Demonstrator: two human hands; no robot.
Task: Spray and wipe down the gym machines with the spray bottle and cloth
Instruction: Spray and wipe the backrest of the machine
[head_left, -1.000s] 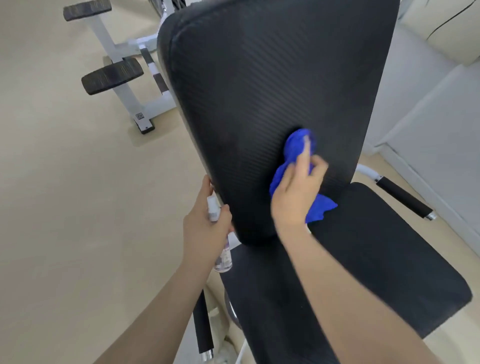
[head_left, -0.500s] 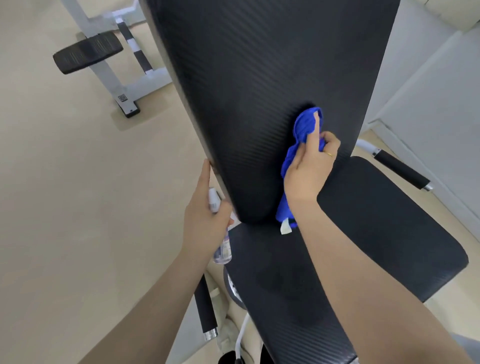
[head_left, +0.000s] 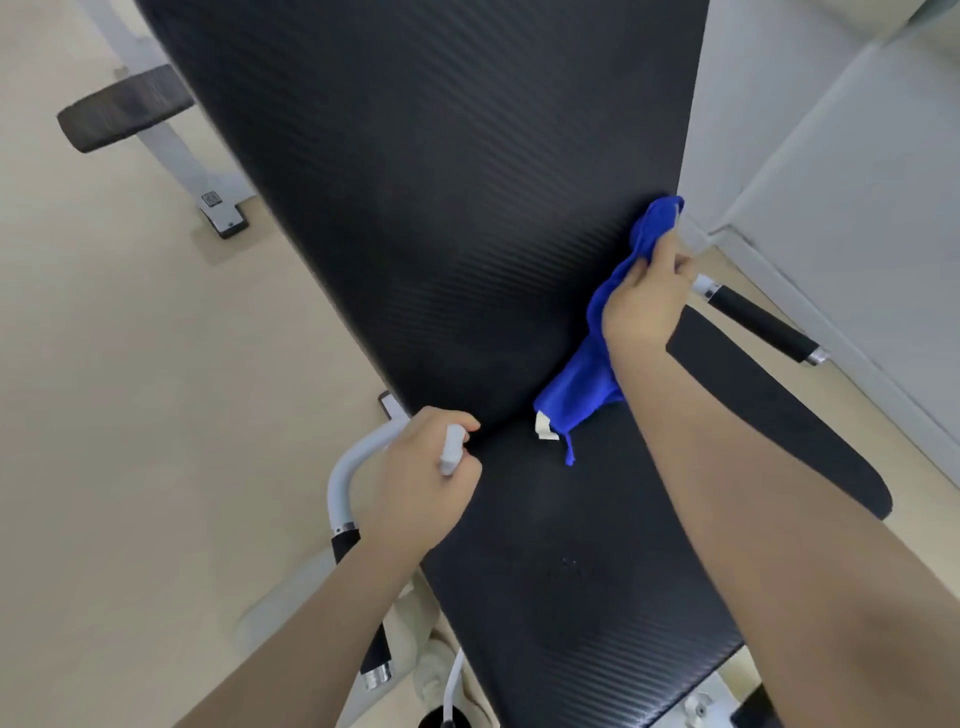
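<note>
Head view: right hand (head_left: 644, 301) presses blue cloth (head_left: 587, 379) on backrest (head_left: 441, 208).
Left hand (head_left: 421, 483) grips spray bottle (head_left: 451, 451) at seat (head_left: 597, 571) edge; cloth's white tag (head_left: 545, 426) unreadable.

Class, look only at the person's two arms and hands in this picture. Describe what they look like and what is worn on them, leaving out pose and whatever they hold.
Both forearms are bare right to the bottom edge of the picture, so no sleeve shows. The left hand and the right hand wear no gloves. No watch or wristband shows on either wrist. Whether a ring sits on any of the fingers cannot be told in this picture.
</note>
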